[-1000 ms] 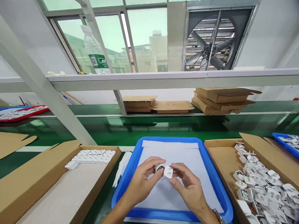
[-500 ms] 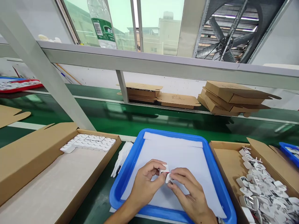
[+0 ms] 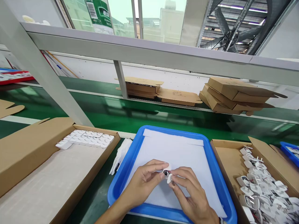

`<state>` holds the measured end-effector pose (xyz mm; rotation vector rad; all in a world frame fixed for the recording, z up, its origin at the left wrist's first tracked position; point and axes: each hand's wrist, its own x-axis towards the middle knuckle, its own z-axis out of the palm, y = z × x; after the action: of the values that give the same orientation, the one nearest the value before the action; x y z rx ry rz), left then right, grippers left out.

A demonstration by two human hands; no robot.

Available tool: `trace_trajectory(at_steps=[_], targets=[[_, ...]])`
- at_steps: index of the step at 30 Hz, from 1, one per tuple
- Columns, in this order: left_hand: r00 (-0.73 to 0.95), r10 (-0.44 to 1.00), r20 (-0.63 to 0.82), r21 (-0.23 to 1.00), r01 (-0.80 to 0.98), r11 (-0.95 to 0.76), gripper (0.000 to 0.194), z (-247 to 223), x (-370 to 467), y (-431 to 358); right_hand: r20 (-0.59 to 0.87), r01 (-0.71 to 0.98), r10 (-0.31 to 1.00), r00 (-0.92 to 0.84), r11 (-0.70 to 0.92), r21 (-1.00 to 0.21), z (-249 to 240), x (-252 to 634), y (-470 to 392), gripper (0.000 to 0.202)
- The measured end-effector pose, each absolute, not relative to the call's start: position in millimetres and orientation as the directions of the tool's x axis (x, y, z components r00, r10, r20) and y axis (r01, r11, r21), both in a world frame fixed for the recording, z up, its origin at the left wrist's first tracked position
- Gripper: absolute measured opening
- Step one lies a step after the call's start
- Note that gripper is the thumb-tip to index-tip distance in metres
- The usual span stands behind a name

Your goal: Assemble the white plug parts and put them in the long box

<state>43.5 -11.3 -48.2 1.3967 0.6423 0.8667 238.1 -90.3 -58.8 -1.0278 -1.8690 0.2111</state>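
Observation:
My left hand (image 3: 145, 179) pinches a small white plastic charger housing (image 3: 167, 167) between thumb and fingers, its opening showing dark parts inside. In my right hand (image 3: 192, 192) is a white plug cover (image 3: 169, 178), held by the fingertips and tilted just beside the housing's opening. Whether the two pieces touch or are joined by wires I cannot tell. Both hands are over a blue tray (image 3: 112, 189) lined with white paper (image 3: 173, 149).
On the left, an open cardboard box (image 3: 93, 177) holds rows of white chargers (image 3: 91, 138). The right-hand box (image 3: 224, 152) contains a heap of loose charger parts (image 3: 263, 183). A white glove (image 3: 120, 155) lies beside the tray. Stacked cartons (image 3: 235, 95) sit behind.
The housing has turned so its dark inside now shows, and the plug cover is tilted away from the opening. The view has shifted slightly downward.

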Motion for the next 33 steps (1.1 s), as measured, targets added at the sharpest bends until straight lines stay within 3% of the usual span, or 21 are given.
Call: trace_trajectory(at_steps=[6, 15, 23, 29, 33], targets=[[0.536, 0.839, 0.091, 0.995, -0.077, -0.059, 0.029, -51.4, 45.3, -14.1, 0.553, 0.569, 0.808, -0.203, 0.557, -0.605, -58.8, 235.2, -91.0, 0.033], [0.57, 0.817, 0.091, 0.995, -0.077, -0.057, 0.03, -49.8, 39.9, -8.8, 0.633, 0.573, 0.743, -0.216, 0.622, -0.534, -58.3, 235.6, -88.3, 0.038], [0.599, 0.797, 0.071, 0.995, -0.1, -0.013, 0.026, -48.8, 41.0, -9.8, 0.636, 0.535, 0.751, -0.177, 0.616, -0.579, -57.4, 235.5, -84.6, 0.04], [0.616, 0.784, 0.076, 0.979, -0.196, 0.059, 0.023, -53.2, 46.2, -14.5, 0.589, 0.465, 0.796, -0.141, 0.579, -0.67, -52.7, 235.9, -86.9, 0.041], [0.574, 0.805, 0.15, 0.971, -0.24, -0.01, 0.025, -56.5, 47.8, -16.4, 0.321, 0.283, 0.94, -0.115, 0.341, -0.896, -47.1, 241.5, -89.8, 0.038]])
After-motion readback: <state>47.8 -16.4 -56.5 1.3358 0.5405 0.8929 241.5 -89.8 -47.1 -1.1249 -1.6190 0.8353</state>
